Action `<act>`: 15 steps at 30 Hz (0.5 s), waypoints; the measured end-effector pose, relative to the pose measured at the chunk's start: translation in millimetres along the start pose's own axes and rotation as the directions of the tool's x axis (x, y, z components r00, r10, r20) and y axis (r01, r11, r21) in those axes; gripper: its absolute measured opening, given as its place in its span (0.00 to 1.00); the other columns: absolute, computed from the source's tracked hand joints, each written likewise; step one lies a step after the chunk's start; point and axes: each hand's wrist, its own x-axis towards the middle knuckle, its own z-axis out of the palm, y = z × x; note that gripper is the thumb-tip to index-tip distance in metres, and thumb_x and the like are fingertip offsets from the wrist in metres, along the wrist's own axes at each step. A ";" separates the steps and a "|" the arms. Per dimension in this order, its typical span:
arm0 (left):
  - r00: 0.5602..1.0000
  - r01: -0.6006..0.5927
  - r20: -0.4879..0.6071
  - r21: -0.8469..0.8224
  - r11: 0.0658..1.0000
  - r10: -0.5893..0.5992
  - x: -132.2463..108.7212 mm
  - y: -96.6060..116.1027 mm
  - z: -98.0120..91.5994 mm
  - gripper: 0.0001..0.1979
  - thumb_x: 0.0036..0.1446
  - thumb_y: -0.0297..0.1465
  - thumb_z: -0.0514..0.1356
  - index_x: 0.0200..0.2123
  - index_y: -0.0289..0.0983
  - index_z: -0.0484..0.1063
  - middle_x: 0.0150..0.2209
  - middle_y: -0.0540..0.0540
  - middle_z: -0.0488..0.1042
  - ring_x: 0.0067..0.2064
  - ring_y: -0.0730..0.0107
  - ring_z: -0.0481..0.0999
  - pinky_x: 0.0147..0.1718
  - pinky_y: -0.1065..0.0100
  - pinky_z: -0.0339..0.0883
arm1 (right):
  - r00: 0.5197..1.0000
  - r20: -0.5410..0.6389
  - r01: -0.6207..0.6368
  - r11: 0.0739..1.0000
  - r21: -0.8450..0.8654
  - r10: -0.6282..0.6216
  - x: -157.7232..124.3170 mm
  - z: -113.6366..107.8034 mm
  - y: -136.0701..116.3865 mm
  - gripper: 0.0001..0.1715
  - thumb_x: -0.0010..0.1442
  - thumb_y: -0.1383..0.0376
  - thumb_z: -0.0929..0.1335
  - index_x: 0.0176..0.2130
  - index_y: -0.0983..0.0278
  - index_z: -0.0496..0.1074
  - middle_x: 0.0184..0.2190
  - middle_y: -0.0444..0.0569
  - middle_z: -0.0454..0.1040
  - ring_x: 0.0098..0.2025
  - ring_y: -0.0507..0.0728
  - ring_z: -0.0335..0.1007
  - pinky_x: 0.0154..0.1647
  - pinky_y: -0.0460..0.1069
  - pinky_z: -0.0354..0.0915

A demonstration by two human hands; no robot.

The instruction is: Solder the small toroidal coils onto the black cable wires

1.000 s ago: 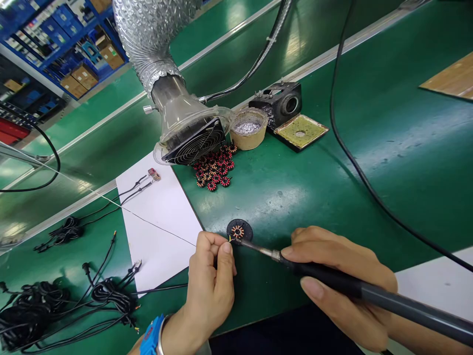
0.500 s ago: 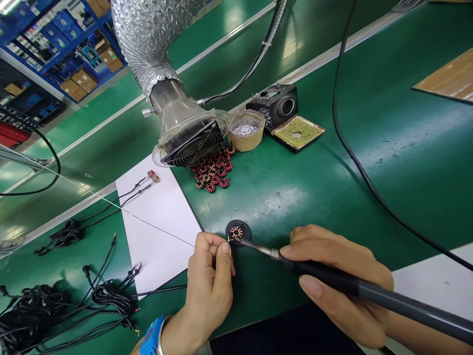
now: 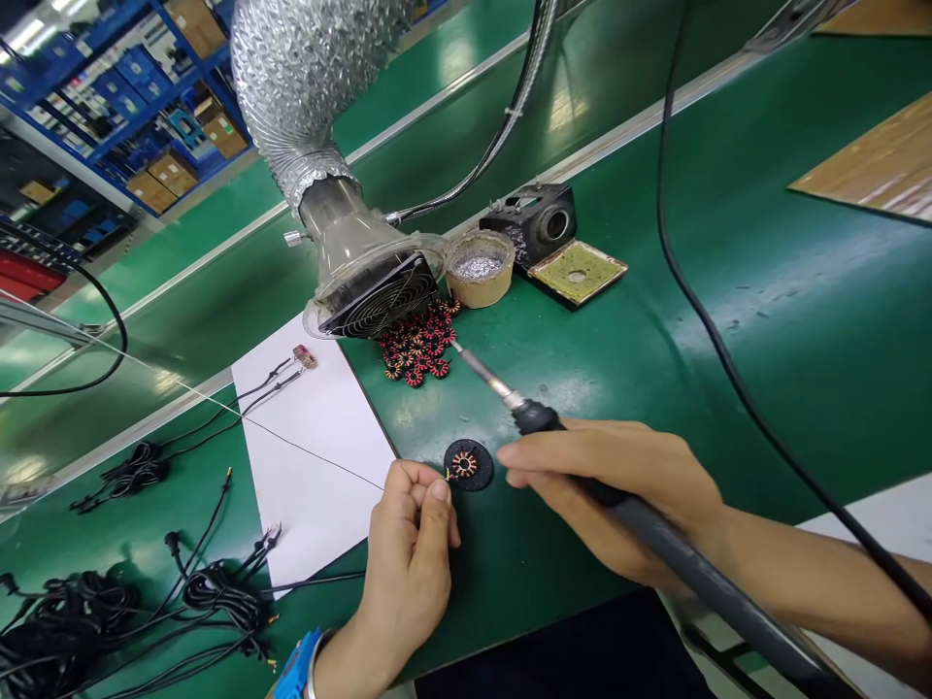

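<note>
Head view, the only one I get on my end. My landmark is the black disc (image 3: 484, 476), with a copper-wound ring (image 3: 470, 464) lying flat on it, probably so the little part sits on something other than the bare bench. My left hand (image 3: 412, 568) is just left of the disc, thumb and forefinger pinched on some yellow wire ends (image 3: 448, 476) at the ring's edge; looks like that keeps them steady. A thin strand (image 3: 320, 454) runs into that hand too. My right hand (image 3: 618, 495) is right of the disc, fingers wrapped pen-style around a soldering iron (image 3: 674, 549), well back from the metal, I'd guess because of heat. Its tip points beyond the disc at the pile of rings (image 3: 418, 348); can't tell if it's touching. The fume hood (image 3: 379, 291) hangs over that pile, presumably to catch smoke.
</note>
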 end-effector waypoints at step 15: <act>0.965 0.189 0.228 -0.255 0.948 -0.131 8.3 4.7 -9.7 0.15 0.65 0.44 0.52 0.36 0.38 0.60 0.19 0.58 0.61 0.18 0.81 0.49 0.18 0.75 0.42 | 0.932 0.354 0.084 0.996 -0.011 -0.075 7.6 20.2 25.4 0.16 0.59 0.77 0.62 0.45 0.64 0.68 0.28 0.44 0.67 0.31 0.52 0.60 0.32 0.46 0.59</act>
